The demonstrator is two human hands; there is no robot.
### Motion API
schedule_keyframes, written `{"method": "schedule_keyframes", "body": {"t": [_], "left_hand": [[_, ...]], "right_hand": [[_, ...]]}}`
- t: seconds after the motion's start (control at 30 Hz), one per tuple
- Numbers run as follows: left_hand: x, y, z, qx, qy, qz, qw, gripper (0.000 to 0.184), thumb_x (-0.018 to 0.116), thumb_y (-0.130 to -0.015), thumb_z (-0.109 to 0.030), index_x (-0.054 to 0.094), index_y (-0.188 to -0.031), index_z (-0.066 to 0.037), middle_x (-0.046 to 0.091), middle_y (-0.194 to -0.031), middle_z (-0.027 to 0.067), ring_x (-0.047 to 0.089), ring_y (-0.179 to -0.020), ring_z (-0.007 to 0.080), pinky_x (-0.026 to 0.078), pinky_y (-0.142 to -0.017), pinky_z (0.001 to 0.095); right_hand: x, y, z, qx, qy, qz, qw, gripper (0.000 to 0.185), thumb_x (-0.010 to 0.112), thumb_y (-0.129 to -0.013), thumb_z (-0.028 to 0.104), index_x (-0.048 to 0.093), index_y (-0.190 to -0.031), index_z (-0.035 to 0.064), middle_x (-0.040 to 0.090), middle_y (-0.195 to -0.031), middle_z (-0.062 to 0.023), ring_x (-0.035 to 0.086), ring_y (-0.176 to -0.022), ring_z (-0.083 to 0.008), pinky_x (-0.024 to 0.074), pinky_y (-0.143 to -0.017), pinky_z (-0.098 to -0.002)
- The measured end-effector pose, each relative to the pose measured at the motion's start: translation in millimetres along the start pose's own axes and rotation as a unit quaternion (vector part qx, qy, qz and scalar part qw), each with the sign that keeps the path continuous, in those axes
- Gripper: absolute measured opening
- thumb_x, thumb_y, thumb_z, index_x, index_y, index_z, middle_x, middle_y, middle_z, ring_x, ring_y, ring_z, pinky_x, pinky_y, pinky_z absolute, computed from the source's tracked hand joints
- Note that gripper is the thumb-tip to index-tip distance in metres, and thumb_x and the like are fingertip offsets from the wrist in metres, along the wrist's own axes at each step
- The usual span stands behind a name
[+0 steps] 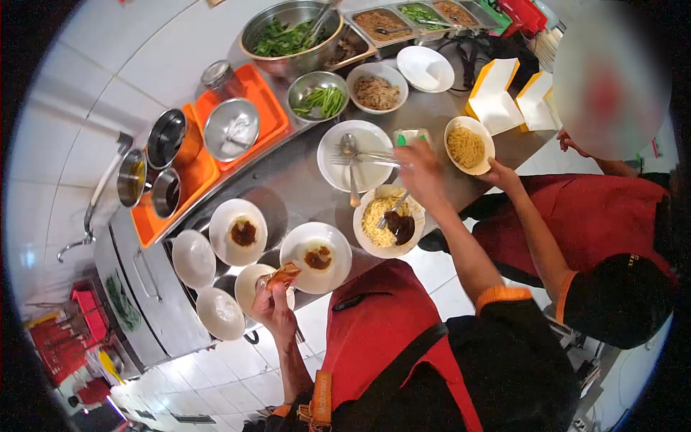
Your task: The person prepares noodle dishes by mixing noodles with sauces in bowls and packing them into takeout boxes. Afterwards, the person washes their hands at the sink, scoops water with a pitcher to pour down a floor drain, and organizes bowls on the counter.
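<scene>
My left hand is closed around a crumpled orange-brown sachet, above the front row of bowls. Beneath it is a pale bowl, partly hidden. Beside it stands a white bowl with dark sauce in the bottom. Blurred by motion, my right hand is over the counter by the handle ends of forks lying across a white plate; its grip is unclear. Just below that hand, a bowl of noodles holds dark sauce and a fork. A green-and-white packet lies behind the hand.
On the right, a co-worker's hand holds another noodle bowl. Farther back are a bowl of shredded meat, green vegetables, topping trays and open cartons. Orange trays with metal bowls stand left.
</scene>
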State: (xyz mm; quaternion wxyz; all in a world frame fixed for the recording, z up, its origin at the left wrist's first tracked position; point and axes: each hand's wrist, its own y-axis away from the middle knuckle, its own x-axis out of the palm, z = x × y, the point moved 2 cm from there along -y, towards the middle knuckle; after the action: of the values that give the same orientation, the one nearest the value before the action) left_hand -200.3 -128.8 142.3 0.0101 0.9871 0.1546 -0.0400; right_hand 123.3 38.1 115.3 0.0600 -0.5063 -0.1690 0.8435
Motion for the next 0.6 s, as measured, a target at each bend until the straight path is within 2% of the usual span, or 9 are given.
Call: {"method": "schedule_keyframes", "body": {"t": [0.03,0.07,0.13,0.27,0.37,0.43,0.47,0.53,0.6], "left_hand": [[-2.7,3.0,-2.4,0.001,0.003,-0.007,1.0,0.023,0.056,-0.092,-0.017,0.065,-0.09,0.004,0.061,-0.09,0.0082,0.055,-0.084,0.0157,0.043,-0.076,0.027],[-4.4,4.7,-8.7,0.01,-0.002,-0.01,1.0,0.023,0.056,-0.092,-0.017,0.065,-0.09,0.004,0.061,-0.09,0.0082,0.055,-0.085,0.0158,0.043,-0.076,0.0269],[-11.3,10.4,-13.9,0.006,0.022,-0.019,1.0,0.023,0.056,-0.092,-0.016,0.064,-0.089,0.005,0.06,-0.092,0.0087,0.056,-0.087,0.016,0.043,-0.078,0.0276],[-26.4,18.9,-14.1,0.044,0.047,-0.056,0.996,0.024,0.057,-0.092,-0.018,0.063,-0.09,0.006,0.06,-0.094,0.0097,0.056,-0.087,0.0167,0.043,-0.078,0.0278],[-40.5,24.6,1.2,0.039,0.081,-0.052,0.995,0.024,0.058,-0.091,-0.018,0.063,-0.089,0.006,0.06,-0.094,0.0095,0.056,-0.086,0.0169,0.043,-0.077,0.0278],[-42.9,23.0,-1.5,0.028,0.088,-0.038,0.995,0.023,0.058,-0.091,-0.016,0.063,-0.09,0.006,0.06,-0.093,0.0095,0.056,-0.085,0.0167,0.043,-0.077,0.0275],[-44.3,21.8,-1.4,0.026,0.066,-0.03,0.997,0.022,0.057,-0.091,-0.015,0.063,-0.09,0.006,0.061,-0.092,0.0094,0.056,-0.084,0.0168,0.043,-0.077,0.0274],[-49.2,19.7,2.8,0.033,0.014,-0.017,0.999,0.02,0.056,-0.091,-0.013,0.063,-0.09,0.006,0.062,-0.089,0.0094,0.056,-0.083,0.0168,0.044,-0.075,0.0271],[-53.3,16.2,10.1,0.026,0.018,-0.002,1.0,0.02,0.056,-0.091,-0.013,0.064,-0.09,0.006,0.062,-0.089,0.0092,0.056,-0.082,0.0164,0.044,-0.075,0.0267]], "right_hand": [[11.8,-15.7,15.8,-0.071,-0.041,0.059,0.995,0.01,0.059,-0.072,0.006,0.063,-0.079,0.001,0.056,-0.091,-0.0145,0.055,-0.088,-0.0315,0.045,-0.076,-0.0431],[23.8,-25.0,17.8,-0.078,-0.04,0.06,0.994,0.01,0.059,-0.072,0.006,0.063,-0.079,0.001,0.056,-0.091,-0.0145,0.055,-0.088,-0.0315,0.045,-0.076,-0.0431],[58.5,-34.2,14.9,-0.16,0.145,0.144,0.966,0.008,0.059,-0.071,0.007,0.065,-0.072,0.0017,0.058,-0.091,-0.0113,0.056,-0.089,-0.0311,0.0461,-0.076,-0.0413],[66.7,-37.2,12.6,-0.2,0.215,0.166,0.941,0.009,0.059,-0.069,0.009,0.065,-0.068,0.002,0.059,-0.089,-0.0103,0.056,-0.089,-0.0318,0.0472,-0.077,-0.0412],[56.2,-40.8,15.5,-0.164,0.291,0.224,0.916,0.011,0.058,-0.071,0.008,0.066,-0.073,0.0024,0.062,-0.085,-0.0127,0.06,-0.087,-0.031,0.0498,-0.073,-0.0421],[39.8,-48.2,14.9,-0.064,0.305,0.297,0.902,0.012,0.058,-0.072,0.01,0.067,-0.077,0.0036,0.064,-0.079,-0.0148,0.065,-0.081,-0.0321,0.0516,-0.064,-0.0441],[27.3,-48.1,15.5,-0.082,0.291,0.275,0.913,0.012,0.057,-0.073,0.007,0.066,-0.081,0.0039,0.065,-0.079,-0.0167,0.066,-0.076,-0.033,0.052,-0.059,-0.0448],[5.0,-45.4,18.7,-0.049,0.277,0.272,0.92,0.013,0.057,-0.073,0.006,0.066,-0.082,0.0034,0.065,-0.08,-0.0179,0.066,-0.077,-0.0338,0.0521,-0.06,-0.045],[-12.7,-36.2,19.5,-0.021,0.267,0.243,0.932,0.014,0.057,-0.073,0.003,0.065,-0.084,0.0023,0.064,-0.085,-0.0193,0.065,-0.079,-0.0334,0.0522,-0.063,-0.0448]]}}
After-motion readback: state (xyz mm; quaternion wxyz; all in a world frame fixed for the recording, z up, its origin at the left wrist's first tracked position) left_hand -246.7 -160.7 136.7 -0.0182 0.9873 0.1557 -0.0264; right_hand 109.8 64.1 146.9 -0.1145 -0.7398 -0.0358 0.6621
